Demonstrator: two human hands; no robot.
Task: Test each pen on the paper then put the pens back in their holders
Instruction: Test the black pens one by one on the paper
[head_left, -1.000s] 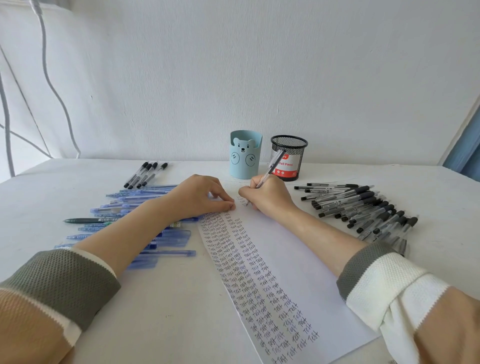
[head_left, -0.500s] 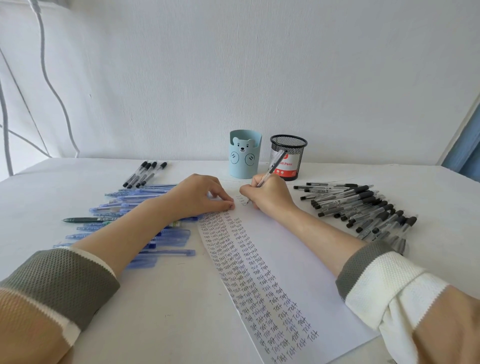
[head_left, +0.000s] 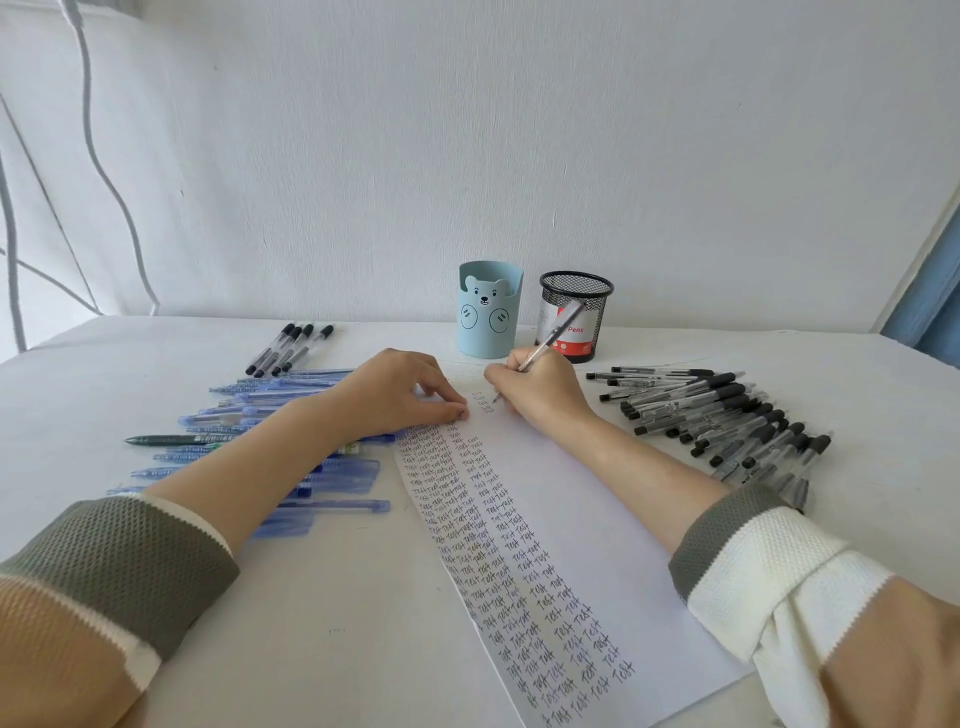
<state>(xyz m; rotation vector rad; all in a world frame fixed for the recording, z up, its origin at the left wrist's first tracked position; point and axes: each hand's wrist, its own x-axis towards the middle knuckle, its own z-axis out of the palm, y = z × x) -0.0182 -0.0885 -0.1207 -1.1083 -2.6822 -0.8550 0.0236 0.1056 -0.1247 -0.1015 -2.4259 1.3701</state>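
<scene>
Somewhere in the middle of the job, going by the layout. Several packed columns of "Test" down the left side of the paper (head_left: 597, 519), plus a short new one just begun at the far end. Right hand (head_left: 540, 389) pinching a clear pen (head_left: 550, 338) in a writing grip, tip down on the sheet right by that new column. Left hand (head_left: 400, 395) on the paper's far left corner, fingers loosely bent, tips pressing it down, holding nothing.

Nothing back in the holders yet, as far as visible: no pens poking out of the blue bear cup (head_left: 488, 317) or the black mesh cup (head_left: 575, 312), side by side at the far end of the table. Big heap of black pens (head_left: 727, 421) on the right, a spread of blue pens (head_left: 291, 452) on the left with one green pen (head_left: 171, 440) among them, four more black ones (head_left: 288, 348) further off left. No way of telling tested from untested. Probably plenty of testing left, plus all the putting away.

Readable stuff: "Test" over and over on the sheet, and "Pens" on a red-and-white label inside the mesh cup. Rest of that label too small to make out.
</scene>
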